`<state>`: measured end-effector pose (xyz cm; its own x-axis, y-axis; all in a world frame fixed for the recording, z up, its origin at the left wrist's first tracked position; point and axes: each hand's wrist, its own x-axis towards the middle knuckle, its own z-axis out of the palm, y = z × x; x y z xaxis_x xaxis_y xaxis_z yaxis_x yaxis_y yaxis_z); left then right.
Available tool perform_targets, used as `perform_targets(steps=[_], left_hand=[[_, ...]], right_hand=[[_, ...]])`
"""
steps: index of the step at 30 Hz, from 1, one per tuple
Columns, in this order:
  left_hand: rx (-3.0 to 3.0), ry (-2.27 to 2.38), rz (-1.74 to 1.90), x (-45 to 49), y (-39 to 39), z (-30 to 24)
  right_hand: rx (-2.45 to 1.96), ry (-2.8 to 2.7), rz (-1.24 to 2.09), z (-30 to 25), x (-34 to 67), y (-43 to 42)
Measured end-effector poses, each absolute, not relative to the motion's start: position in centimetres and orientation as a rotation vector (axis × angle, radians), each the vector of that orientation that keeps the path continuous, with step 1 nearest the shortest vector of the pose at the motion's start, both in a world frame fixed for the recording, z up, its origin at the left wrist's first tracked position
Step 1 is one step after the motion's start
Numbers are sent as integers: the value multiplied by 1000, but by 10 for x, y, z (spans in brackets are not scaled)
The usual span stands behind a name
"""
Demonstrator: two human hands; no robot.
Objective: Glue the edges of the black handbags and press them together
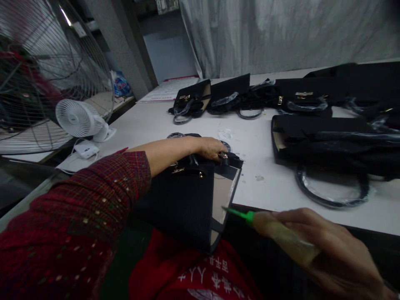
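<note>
A black handbag [184, 204] lies half on the white table's front edge and half over my lap. Its open side panel [225, 193] shows a tan lining. My left hand [211, 148] reaches across the bag and grips its top by the gold hardware and handle. My right hand [325, 250] is closed around a yellowish squeeze bottle [286, 237] with a green nozzle [240, 215]. The nozzle tip sits at the lower edge of the tan panel.
Several more black handbags with plastic-wrapped handles lie on the white table [259, 166]: a row at the back [231, 98] and a large one at the right [331, 141]. A small white desk fan [79, 121] and a large floor fan [43, 75] stand at the left.
</note>
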<state>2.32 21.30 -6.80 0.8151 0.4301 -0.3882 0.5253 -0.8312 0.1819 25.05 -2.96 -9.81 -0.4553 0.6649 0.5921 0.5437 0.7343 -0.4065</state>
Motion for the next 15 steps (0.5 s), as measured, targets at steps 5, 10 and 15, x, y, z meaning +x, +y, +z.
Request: perform_targets(steps=[5, 10, 15], left_hand=[[2730, 718, -497, 23, 211, -66], [2721, 693, -494, 23, 209, -62], [2771, 684, -493, 22, 210, -62]], right_hand=[[-909, -2166, 252, -87, 248, -26], [-908, -2066, 314, -90, 253, -14], [-1133, -1910, 100, -101, 272, 20]])
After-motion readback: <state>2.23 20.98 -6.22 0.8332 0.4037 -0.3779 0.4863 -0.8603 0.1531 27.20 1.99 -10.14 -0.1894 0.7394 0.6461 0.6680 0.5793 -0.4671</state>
